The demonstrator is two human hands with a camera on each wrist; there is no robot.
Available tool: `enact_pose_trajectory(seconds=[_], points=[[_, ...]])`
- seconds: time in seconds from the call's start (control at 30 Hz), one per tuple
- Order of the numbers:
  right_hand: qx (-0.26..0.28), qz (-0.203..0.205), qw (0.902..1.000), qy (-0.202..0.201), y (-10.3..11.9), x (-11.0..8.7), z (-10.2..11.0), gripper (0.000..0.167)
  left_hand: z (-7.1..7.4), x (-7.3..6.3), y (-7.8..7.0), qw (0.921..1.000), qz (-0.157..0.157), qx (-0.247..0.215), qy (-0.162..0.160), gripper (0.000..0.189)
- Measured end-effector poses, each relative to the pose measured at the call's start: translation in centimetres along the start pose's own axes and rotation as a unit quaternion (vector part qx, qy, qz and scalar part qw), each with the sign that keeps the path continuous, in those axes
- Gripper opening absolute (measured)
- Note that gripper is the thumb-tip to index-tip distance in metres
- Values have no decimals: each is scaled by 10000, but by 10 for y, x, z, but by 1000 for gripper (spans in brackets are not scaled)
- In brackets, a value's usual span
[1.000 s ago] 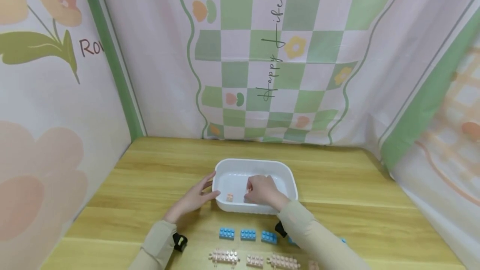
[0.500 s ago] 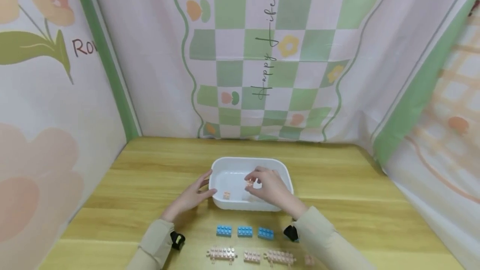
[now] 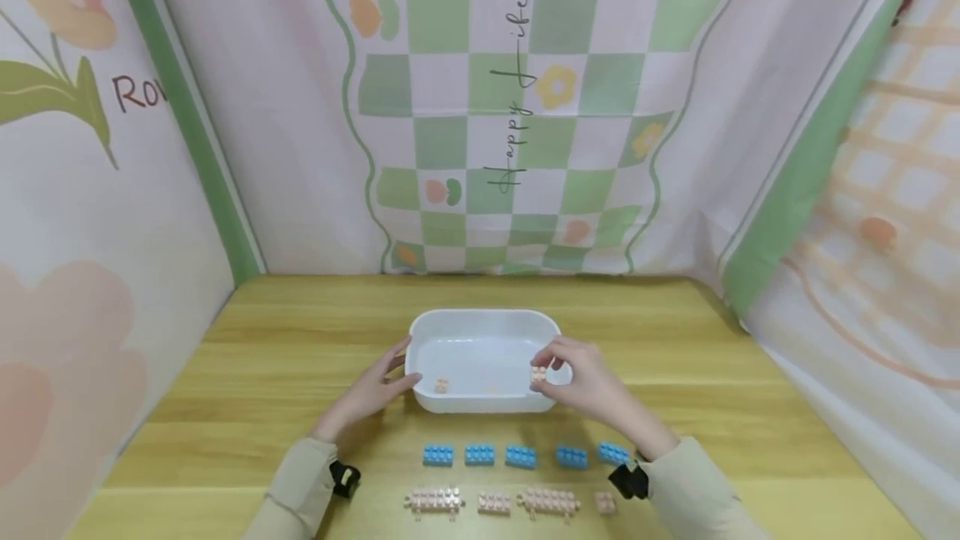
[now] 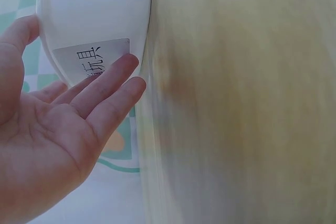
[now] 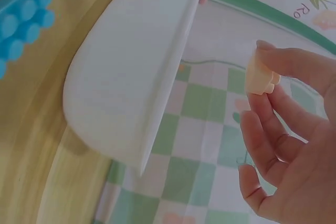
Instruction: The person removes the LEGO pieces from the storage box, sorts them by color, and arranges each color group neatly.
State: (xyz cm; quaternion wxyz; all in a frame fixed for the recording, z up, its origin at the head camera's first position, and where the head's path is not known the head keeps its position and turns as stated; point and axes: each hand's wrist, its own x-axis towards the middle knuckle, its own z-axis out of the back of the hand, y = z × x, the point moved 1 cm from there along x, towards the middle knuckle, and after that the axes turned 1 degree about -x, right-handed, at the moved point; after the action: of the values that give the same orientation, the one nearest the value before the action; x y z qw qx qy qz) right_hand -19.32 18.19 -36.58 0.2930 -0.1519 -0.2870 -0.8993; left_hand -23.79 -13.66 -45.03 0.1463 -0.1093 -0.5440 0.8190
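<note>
My right hand [image 3: 588, 377] pinches a small peach toy building brick [image 3: 537, 374] between thumb and fingertips, over the right end of a white plastic bin [image 3: 480, 402]. In the right wrist view the brick [image 5: 257, 77] is held up above the bin's rim. My left hand [image 3: 367, 398] rests against the bin's left end. Seen from the left wrist, its fingers [image 4: 107, 85] lie fairly straight near a printed label [image 4: 92, 59], with the thumb and fingertips at the bin's side. Another peach brick [image 3: 442, 386] lies inside the bin at its front left.
In front of the bin runs a row of several blue bricks [image 3: 479, 454]. Nearer still lie two long pink pieces with side pegs [image 3: 435, 499], a pink brick [image 3: 494, 503] and a small square pink brick [image 3: 604, 503]. Patterned curtains [image 3: 480, 107] stand around the wooden table [image 3: 675, 332].
My right hand has lifted the peach brick from the bin's floor and carried it right, to the bin's right end. The left hand stays at the left end. The head view has shifted slightly.
</note>
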Motion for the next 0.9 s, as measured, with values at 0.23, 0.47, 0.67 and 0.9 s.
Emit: enact_pose_trajectory(seconds=[0.23, 0.47, 0.67, 0.9], points=[[-5, -295, 9994, -183, -7, -35, 22, 18, -1, 0, -2, 9999, 9, 97, 33, 74], [-245, -458, 9982, -312, -11, -69, 36, 21, 1, 0, -1, 9999, 23, 167, 4, 75], [-314, -559, 9978, -141, -17, -99, 37, 22, 0, 0, -1, 9998, 7, 193, 74, 74], [-363, -540, 9978, -111, -30, -133, 28, 24, 0, -1, -2, 9999, 1, 104, 113, 74]])
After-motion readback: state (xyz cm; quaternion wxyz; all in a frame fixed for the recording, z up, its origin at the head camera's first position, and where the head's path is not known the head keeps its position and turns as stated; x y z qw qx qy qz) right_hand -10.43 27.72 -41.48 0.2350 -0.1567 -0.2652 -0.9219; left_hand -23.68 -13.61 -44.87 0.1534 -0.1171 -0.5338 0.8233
